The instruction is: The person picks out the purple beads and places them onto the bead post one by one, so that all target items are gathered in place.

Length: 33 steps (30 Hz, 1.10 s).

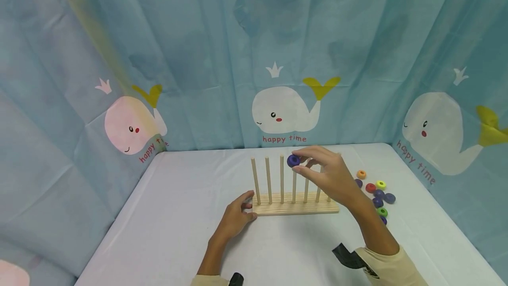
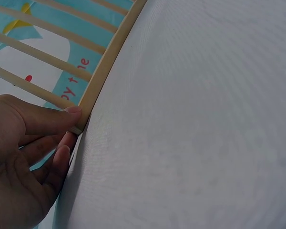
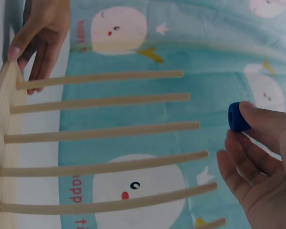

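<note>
Left hand (image 1: 233, 219) grips peg rack (image 1: 297, 209); right hand (image 1: 328, 174) pinches blue bead (image 3: 239, 119) above, alignment unclear; releasing off-centre could drop it.

My right hand (image 1: 327, 175) holds a plain blue-violet round bead (image 3: 239, 117). Pale straw-coloured wooden peg rack (image 1: 295, 208): I note fine lengthwise grain. At its three o'clock, small round loose beads (image 1: 379, 193): orange, red, yellow, green, violet. Plain white tablecloth (image 1: 174, 206) beneath. At twelve o'clock, light-blue fabric curtain (image 1: 202, 114), printed with white whales (image 1: 287, 105), mustard tails (image 1: 319, 92), red cheeks (image 1: 279, 119), white crowns (image 1: 274, 72), red lettering (image 1: 284, 138). My long fabric sleeves (image 1: 397, 268): cream.
</note>
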Tool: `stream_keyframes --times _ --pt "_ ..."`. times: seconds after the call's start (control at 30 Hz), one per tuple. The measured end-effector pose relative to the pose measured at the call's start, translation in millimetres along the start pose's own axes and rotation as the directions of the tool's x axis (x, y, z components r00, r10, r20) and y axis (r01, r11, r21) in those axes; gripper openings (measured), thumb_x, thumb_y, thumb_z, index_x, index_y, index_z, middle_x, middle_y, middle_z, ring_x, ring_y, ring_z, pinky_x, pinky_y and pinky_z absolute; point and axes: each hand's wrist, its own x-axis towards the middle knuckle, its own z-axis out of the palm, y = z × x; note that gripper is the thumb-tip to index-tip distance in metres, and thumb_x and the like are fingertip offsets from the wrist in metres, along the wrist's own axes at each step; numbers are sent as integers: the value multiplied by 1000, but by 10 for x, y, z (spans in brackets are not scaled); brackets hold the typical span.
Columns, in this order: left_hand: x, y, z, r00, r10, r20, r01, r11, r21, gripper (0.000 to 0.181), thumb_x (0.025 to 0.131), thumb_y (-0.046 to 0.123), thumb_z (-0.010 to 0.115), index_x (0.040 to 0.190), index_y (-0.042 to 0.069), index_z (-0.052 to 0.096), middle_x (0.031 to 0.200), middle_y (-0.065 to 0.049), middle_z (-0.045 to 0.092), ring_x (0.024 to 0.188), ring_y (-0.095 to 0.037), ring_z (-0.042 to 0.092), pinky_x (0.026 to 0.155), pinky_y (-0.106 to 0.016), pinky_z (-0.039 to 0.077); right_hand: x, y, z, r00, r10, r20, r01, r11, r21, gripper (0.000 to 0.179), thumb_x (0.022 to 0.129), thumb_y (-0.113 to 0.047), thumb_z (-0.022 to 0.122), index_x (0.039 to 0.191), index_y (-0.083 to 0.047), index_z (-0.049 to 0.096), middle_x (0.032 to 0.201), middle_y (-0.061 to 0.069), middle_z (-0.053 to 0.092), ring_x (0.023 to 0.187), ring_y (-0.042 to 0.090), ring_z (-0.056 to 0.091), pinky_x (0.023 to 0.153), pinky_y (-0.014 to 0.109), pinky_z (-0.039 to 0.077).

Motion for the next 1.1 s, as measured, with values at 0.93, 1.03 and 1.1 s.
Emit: stream_keyframes --times 0.93,1.03,1.1 --pt "5 -2 2 1000 -28 -12 29 1000 7 68 84 6 73 146 14 45 141 -2 51 113 -20 58 95 -44 46 303 -129 437 997 -79 -3 79 996 -40 37 86 -20 76 122 -13 68 113 -5 68 112 16 51 99 42 40" --pt "4 0 -3 1000 -21 -10 21 1000 5 67 85 7 73 146 14 45 141 -3 51 114 -20 58 95 -45 46 320 -123 485 997 -74 -6 73 996 -60 36 87 -21 75 122 -12 69 113 -5 68 111 16 51 95 40 42" --pt "6 5 -6 1000 -20 -10 20 1000 2 67 85 7 73 146 14 45 141 -2 51 114 -20 58 95 -45 46 331 -122 513 997 -71 -9 70 996 -62 36 87 -21 75 121 -12 69 112 -4 68 111 16 50 93 40 43"
